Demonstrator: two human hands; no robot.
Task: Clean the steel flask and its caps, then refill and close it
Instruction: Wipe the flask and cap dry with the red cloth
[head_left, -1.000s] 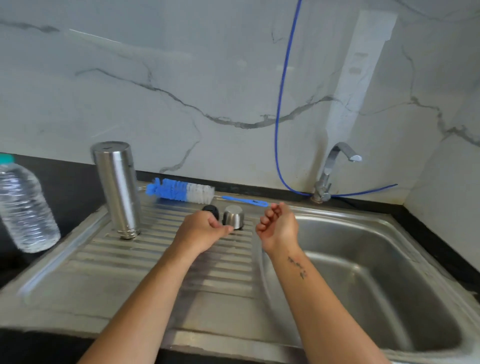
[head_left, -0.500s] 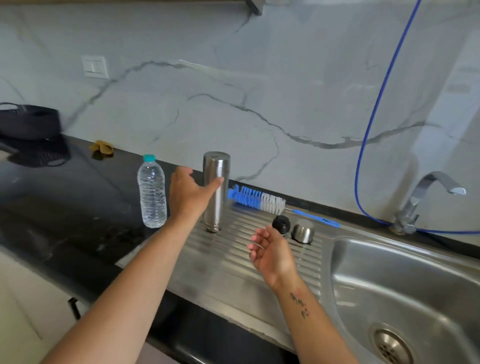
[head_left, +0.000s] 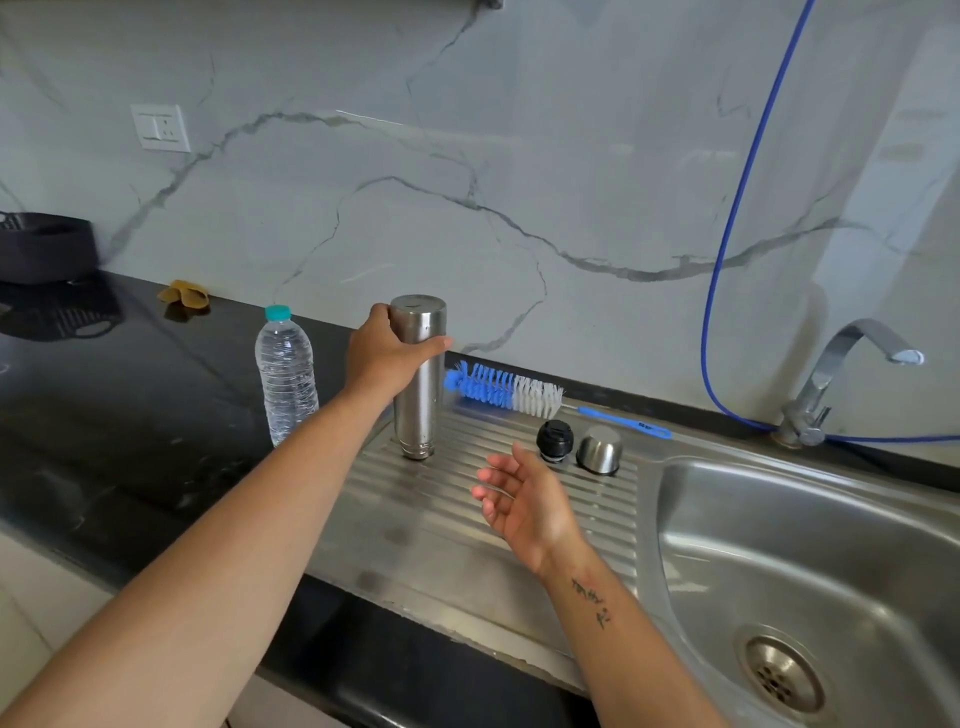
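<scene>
No legible text, brand, number or sign is found. Dark tattoo marks are seen on the right forearm (head_left: 592, 605), and small dark marks on the brush handle (head_left: 626, 422), but neither can be read.

The tall cylindrical steel flask (head_left: 418, 379) is finished in brushed metal with a soft sheen. The ribbed stainless-steel draining board (head_left: 467, 525) and the adjoining steel sink basin (head_left: 831, 545) are satin-finished and marked with dull water stains. The small dome-shaped steel cap (head_left: 599, 449) is polished; the round black stopper cap (head_left: 555, 440) appears to be glossy plastic. The clear ribbed plastic water bottle (head_left: 287, 376) is transparent. Blue and white bristles are carried by the blue-handled bottle brush (head_left: 506, 387). The black stone countertop (head_left: 130, 415) is glossy; the white veined marble-look wall (head_left: 467, 156) is smooth. The curved tap (head_left: 841, 374) is chromed.
</scene>
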